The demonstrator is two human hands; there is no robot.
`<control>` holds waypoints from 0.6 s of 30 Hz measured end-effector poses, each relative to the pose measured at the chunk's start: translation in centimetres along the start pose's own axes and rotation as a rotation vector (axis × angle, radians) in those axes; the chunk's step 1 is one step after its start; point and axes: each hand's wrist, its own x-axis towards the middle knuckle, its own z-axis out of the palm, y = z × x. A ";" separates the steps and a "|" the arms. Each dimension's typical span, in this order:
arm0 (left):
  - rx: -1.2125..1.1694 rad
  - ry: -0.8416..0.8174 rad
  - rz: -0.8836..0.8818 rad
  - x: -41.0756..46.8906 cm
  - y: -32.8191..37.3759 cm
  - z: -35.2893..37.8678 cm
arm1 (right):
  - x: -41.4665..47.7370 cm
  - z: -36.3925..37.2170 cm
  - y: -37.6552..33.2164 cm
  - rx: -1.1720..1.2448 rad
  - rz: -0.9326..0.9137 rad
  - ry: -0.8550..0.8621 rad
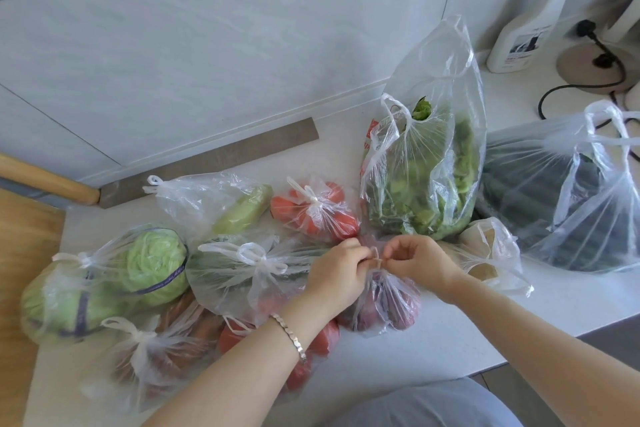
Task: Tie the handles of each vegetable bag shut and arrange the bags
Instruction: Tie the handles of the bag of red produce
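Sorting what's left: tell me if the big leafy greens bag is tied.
Untied: the leafy greens bag stands upright, its handles loose and mouth gaping.

I can't read any text here: the spray bottle [523, 31] label is too blurred, and the red print on the bag behind the greens bag [371, 135] is illegible.

White counter [433, 350] carries knotted vegetable bags [263, 267] and a spray bottle [523, 35].
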 end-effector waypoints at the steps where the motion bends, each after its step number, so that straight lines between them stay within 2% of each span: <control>1: -0.013 -0.015 0.003 0.0 -0.1 0.1 | 0.0 -0.3 0.0 0.090 0.085 -0.070; 2: -0.060 -0.033 -0.017 0.0 -0.2 0.2 | 0.0 -0.5 0.1 0.144 0.145 -0.119; 4: -0.205 -0.063 -0.108 0.2 0.0 0.4 | 0.1 -0.7 0.6 0.118 0.141 -0.143; 9: -0.518 -0.160 -0.381 0.6 0.9 0.5 | 0.2 0.2 1.5 -0.234 -0.166 0.052; 14: -0.556 -0.178 -0.435 0.8 0.9 0.2 | 0.7 0.2 2.2 -0.594 -0.544 0.118; 18: -0.593 -0.189 -0.452 0.6 0.9 0.1 | 0.7 -0.2 1.4 -0.796 -0.573 0.073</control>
